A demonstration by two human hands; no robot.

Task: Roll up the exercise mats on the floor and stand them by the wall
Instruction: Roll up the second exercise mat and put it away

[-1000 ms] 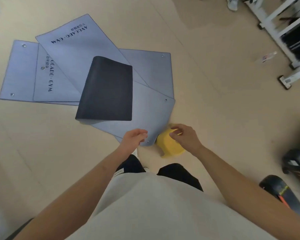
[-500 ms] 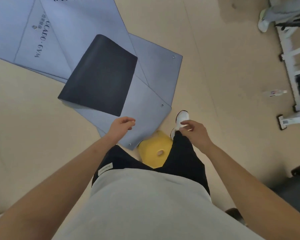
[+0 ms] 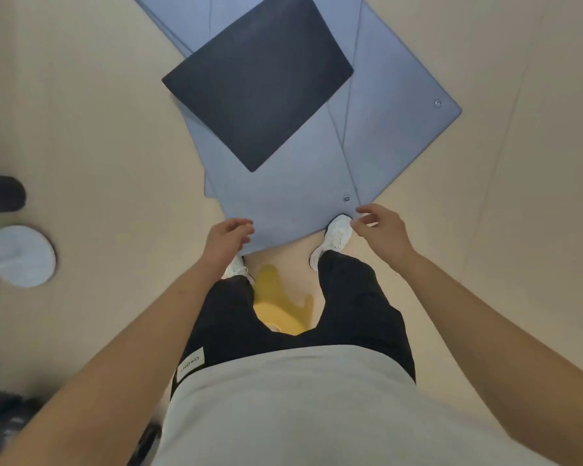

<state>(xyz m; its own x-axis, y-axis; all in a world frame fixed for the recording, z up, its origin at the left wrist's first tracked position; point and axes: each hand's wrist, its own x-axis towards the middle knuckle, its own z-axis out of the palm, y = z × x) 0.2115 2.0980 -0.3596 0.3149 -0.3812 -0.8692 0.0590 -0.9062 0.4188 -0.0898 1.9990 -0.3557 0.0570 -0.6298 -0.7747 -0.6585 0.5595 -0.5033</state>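
With the left hand (image 3: 229, 239) and right hand (image 3: 381, 234) empty, fingers loosely curled over the near edge of the grey-blue mat (image 3: 283, 203) piled at twelve o'clock, the person should probably clear the dark mat (image 3: 256, 82) first, then roll tightly and evenly.

You wear a light grey T-shirt (image 3: 283, 418) over black trousers (image 3: 354, 314). A white rectangular label (image 3: 191, 364) with dark lettering sits at the shirt hem on your left side. Both sneakers (image 3: 335, 235) are white. Your left hand (image 3: 228, 242), right hand (image 3: 379, 232) and forearms are bare.
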